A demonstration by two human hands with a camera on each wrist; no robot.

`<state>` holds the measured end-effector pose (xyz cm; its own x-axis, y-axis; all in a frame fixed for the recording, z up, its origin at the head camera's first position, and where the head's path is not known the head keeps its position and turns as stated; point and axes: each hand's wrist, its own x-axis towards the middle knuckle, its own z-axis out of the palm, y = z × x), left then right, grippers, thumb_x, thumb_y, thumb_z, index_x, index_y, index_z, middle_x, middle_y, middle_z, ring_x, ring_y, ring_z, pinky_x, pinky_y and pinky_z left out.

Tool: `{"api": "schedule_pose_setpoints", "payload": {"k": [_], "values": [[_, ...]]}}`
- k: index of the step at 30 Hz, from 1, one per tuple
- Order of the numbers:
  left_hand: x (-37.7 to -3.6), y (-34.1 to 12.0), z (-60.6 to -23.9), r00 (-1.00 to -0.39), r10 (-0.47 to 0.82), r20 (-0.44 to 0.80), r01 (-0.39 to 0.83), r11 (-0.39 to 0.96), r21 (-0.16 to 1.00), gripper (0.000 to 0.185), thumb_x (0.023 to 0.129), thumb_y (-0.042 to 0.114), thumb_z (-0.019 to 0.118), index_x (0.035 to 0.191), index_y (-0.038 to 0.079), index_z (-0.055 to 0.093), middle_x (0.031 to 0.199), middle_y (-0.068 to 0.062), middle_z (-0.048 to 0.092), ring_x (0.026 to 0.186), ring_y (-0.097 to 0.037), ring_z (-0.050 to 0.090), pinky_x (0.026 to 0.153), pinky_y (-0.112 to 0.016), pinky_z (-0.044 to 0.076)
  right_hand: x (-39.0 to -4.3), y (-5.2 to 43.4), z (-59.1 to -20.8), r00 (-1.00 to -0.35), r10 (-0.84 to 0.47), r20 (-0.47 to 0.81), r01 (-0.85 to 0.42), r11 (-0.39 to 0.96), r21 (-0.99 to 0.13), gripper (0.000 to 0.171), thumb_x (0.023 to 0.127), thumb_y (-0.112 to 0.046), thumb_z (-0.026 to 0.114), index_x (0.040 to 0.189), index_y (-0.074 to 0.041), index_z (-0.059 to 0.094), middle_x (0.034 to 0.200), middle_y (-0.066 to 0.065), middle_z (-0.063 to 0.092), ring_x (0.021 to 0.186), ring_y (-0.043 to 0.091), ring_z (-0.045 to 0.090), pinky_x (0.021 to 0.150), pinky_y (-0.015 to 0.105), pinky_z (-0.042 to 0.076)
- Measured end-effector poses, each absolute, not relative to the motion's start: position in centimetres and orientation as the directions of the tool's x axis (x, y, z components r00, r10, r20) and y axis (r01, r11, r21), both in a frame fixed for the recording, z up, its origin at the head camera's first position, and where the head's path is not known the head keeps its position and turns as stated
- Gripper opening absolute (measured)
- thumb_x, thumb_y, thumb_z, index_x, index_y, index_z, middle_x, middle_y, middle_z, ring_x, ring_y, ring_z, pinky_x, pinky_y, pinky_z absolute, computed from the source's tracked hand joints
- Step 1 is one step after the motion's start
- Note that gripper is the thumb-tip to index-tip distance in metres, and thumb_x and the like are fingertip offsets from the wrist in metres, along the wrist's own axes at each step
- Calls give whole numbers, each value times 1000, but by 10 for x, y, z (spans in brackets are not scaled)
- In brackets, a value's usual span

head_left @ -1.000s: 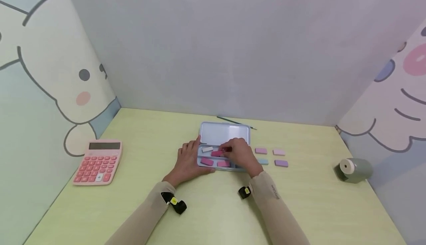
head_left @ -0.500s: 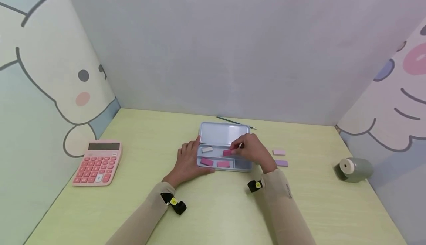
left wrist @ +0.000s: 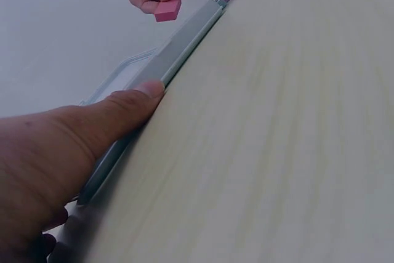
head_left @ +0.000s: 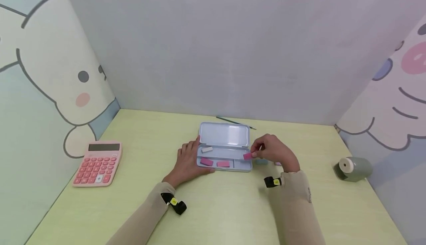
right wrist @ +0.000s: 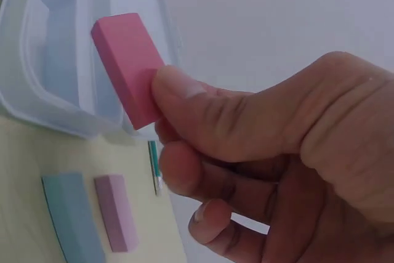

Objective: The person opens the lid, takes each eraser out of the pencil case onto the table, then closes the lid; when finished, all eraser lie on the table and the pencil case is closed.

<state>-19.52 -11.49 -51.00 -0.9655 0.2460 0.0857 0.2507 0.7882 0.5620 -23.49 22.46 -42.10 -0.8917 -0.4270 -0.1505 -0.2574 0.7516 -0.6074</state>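
**A:** Start at your left. What is your left hand point(head_left: 189, 161) doing?

**B:** It lies against the left end of the open pale blue metal pencil tin point(head_left: 233, 165), fingers nearly straight and resting there. From the left wrist you can see your thumb point(left wrist: 108, 121) pressed along the tin's front rim point(left wrist: 184, 44); nothing is gripped in that hand.

**A:** And inside the tin?

**B:** Going rightward: a small white eraser block point(head_left: 207, 149) in the far compartment, then two flat pink eraser blocks point(head_left: 206, 161) point(head_left: 223, 163) side by side in the near one. The lid point(head_left: 224, 134) stands open at the back.

**A:** Where is the pink rectangular eraser you are handling?

**B:** That pink rectangular eraser point(head_left: 247, 156) is at the tin's right end, lifted clear of the compartments and just over the right rim. Your right hand point(head_left: 274, 152) pinches it between thumb and forefinger, the other fingers curled under (the right wrist view shows the thumb point(right wrist: 184, 100) laid across one end of the eraser point(right wrist: 126, 66)). It sits well apart from your left hand, with the whole tin between them.

**A:** Anything beyond it?

**B:** On the pale green table point(head_left: 213, 208), just right of the tin, a light blue eraser block point(right wrist: 71, 217) and a lilac eraser block point(right wrist: 116, 212) lie side by side under your right hand.
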Motion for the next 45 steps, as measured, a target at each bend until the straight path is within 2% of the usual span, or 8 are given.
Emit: {"api": "schedule_pose_setpoints", "payload": {"k": [8,17,24,37,41,45], "values": [[-194,-115,-510,-966,240,92,249,783,570,135,75,64,89,173,11,15,161,-20,45,144,-43,37,115,-62,33,-226,257,-419,-843,-421,-335,-162,792,-588,9,94,-9,79,86,-12,77,76,1,68,72,16,58,69,33,50],[-194,-116,-510,-964,244,101,258,783,566,134,75,64,90,173,10,16,161,-21,45,143,-44,38,114,-63,34,-226,259,-423,-816,-405,-413,-110,810,-576,7,93,-12,82,87,-10,79,77,0,69,68,16,58,68,33,50],[-195,-116,-509,-966,244,84,248,784,569,135,75,64,90,173,11,15,161,-21,45,144,-43,37,116,-63,33,-224,258,-421,-819,-348,-456,-56,839,-541,4,93,-13,82,89,-10,81,76,1,70,67,17,61,68,33,50],[-195,-115,-508,-968,241,76,241,791,562,135,75,65,89,173,10,14,162,-20,44,145,-42,37,116,-61,33,-225,260,-417,-839,-320,-439,-48,849,-526,9,96,-14,79,92,-7,83,72,4,71,64,18,62,64,31,49],[-194,-116,-508,-967,242,77,242,788,566,135,75,65,90,173,10,15,162,-21,44,145,-43,37,116,-62,33,-228,257,-417,-865,-338,-372,-89,832,-548,13,99,-17,75,97,-6,82,72,3,68,66,18,61,68,32,48],[-194,-115,-508,-967,243,75,242,787,568,135,75,65,90,173,11,15,163,-20,44,145,-43,37,116,-62,33,-232,249,-420,-890,-386,-243,-160,764,-625,17,101,-17,73,108,-4,80,85,6,73,69,20,66,74,33,51]]}}
